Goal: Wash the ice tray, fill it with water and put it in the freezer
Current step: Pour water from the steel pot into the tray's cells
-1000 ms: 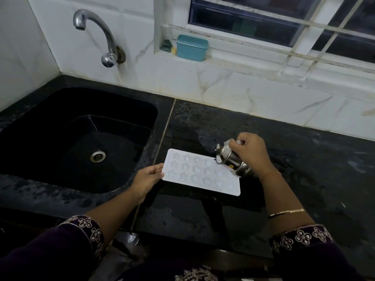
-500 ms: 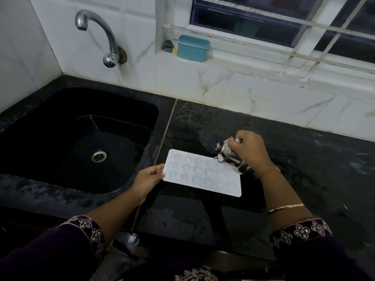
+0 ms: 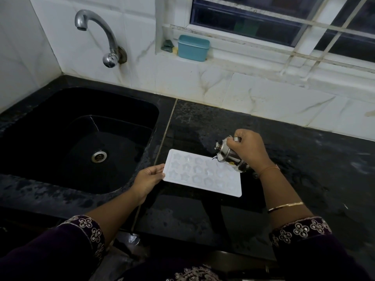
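Note:
A white ice tray [image 3: 200, 173] with star-shaped moulds lies flat on the black counter [image 3: 304, 159], just right of the sink. My left hand [image 3: 149, 179] holds the tray's left edge, thumb on top. My right hand [image 3: 248, 150] grips a small steel pot [image 3: 228, 154] with a lid, tilted with its mouth down-left over the tray's far right corner. A thin trickle shows at the pot's rim above the moulds.
The black sink [image 3: 81, 138] with a steel drain [image 3: 99, 156] lies to the left, under a closed steel tap [image 3: 101, 35] on the white tiled wall. A teal box [image 3: 193, 48] sits on the window sill behind. The counter is wet.
The right hand has tipped the steel pot slightly further and shifted it a little toward the tray's far right corner. The left hand and the tray have stayed put.

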Available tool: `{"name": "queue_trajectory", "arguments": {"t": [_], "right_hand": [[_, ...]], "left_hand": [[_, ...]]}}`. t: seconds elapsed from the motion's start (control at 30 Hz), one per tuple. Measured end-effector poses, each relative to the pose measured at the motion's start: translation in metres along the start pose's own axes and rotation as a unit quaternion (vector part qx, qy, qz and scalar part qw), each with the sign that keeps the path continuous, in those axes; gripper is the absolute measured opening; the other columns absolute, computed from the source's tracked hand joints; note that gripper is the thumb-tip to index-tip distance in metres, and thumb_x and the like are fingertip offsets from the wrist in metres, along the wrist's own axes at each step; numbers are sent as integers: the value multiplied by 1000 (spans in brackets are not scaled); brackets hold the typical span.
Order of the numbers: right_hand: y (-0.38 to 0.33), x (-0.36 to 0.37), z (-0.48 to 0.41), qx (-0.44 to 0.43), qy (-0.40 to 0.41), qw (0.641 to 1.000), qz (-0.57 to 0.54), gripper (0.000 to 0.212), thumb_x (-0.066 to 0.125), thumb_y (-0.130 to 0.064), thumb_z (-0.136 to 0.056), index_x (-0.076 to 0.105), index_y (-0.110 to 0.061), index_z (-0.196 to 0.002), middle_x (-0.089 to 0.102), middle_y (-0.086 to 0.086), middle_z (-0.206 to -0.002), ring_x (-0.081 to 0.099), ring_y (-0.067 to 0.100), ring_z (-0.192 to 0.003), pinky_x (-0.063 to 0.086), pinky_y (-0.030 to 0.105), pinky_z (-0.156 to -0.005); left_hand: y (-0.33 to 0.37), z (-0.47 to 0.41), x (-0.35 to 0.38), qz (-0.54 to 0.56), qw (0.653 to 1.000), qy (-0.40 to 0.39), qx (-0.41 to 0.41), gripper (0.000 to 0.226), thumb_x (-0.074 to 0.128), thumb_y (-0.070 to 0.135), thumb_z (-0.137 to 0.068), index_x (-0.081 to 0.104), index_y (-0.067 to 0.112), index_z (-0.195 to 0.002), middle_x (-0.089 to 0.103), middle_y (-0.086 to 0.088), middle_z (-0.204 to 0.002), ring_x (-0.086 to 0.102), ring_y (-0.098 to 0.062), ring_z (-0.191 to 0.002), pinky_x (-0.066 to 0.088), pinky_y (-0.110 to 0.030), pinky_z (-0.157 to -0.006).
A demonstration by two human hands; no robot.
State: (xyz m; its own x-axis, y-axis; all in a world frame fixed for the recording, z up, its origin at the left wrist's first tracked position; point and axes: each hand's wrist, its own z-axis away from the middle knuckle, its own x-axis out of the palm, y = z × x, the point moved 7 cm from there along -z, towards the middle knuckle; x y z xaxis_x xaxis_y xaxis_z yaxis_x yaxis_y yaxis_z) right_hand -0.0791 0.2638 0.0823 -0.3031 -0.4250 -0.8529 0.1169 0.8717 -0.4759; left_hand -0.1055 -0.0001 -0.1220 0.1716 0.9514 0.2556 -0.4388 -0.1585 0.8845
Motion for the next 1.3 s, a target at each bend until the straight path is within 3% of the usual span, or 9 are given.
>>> {"name": "queue_trajectory", "arguments": {"t": [0.07, 0.2, 0.3, 0.57, 0.73, 1.13, 1.3], "right_hand": [[1, -1, -1, -1, 2, 1000, 6, 45, 59, -15, -86, 31, -17, -51, 35, 0, -51, 30, 11, -48, 25, 30, -50], [6, -3, 0, 10, 9, 1000, 3, 44, 60, -15, -86, 33, -17, -51, 37, -1, -52, 32, 11, -49, 27, 29, -49], [11, -7, 2, 28, 19, 999, -23, 43, 60, -13, -85, 35, -16, -51, 39, 0, -53, 34, 11, -50, 29, 27, -50], [35, -18, 8, 70, 58, 993, -77, 29, 63, -14, -83, 53, 5, -64, 44, 13, -61, 39, 20, -59, 31, 29, -56], [39, -19, 8, 70, 49, 996, -38, 35, 61, -14, -83, 41, -10, -55, 38, 3, -54, 34, 16, -52, 27, 28, -50], [35, -14, 8, 58, 24, 998, -4, 30, 60, -14, -83, 44, -8, -58, 41, 6, -57, 40, 21, -58, 33, 31, -57], [34, -15, 7, 57, 31, 998, -7, 39, 60, -13, -83, 36, -13, -53, 38, 1, -53, 35, 16, -52, 30, 29, -53]], "left_hand": [[1, 1, 1, 0, 1000, -1, -1, 35, 53, -8, -89, 59, 2, -123, 69, -10, -113, 67, -22, -104, 56, -28, -84], [3, 3, 1, 4, 1000, 3, 0, 34, 53, -9, -89, 59, 2, -121, 69, -11, -113, 67, -21, -100, 57, -21, -73], [3, 2, 0, -3, 1000, 5, 3, 36, 53, -8, -89, 58, 1, -124, 68, -11, -116, 67, -21, -103, 57, -21, -76], [1, 2, -1, -6, 1000, 7, -6, 36, 54, -6, -89, 59, 3, -123, 70, -8, -112, 68, -21, -101, 57, -25, -78], [2, 3, 0, -8, 1000, 8, -6, 37, 54, -7, -89, 58, 2, -125, 69, -10, -113, 68, -22, -102, 57, -26, -78], [3, 4, 1, -10, 1000, 16, -4, 39, 53, -9, -89, 56, 0, -126, 69, -7, -110, 67, -19, -100, 57, -22, -76], [1, 2, -1, -18, 1000, 18, -5, 40, 53, -9, -89, 55, -1, -128, 68, -10, -115, 66, -22, -105, 52, -33, -91]]}}
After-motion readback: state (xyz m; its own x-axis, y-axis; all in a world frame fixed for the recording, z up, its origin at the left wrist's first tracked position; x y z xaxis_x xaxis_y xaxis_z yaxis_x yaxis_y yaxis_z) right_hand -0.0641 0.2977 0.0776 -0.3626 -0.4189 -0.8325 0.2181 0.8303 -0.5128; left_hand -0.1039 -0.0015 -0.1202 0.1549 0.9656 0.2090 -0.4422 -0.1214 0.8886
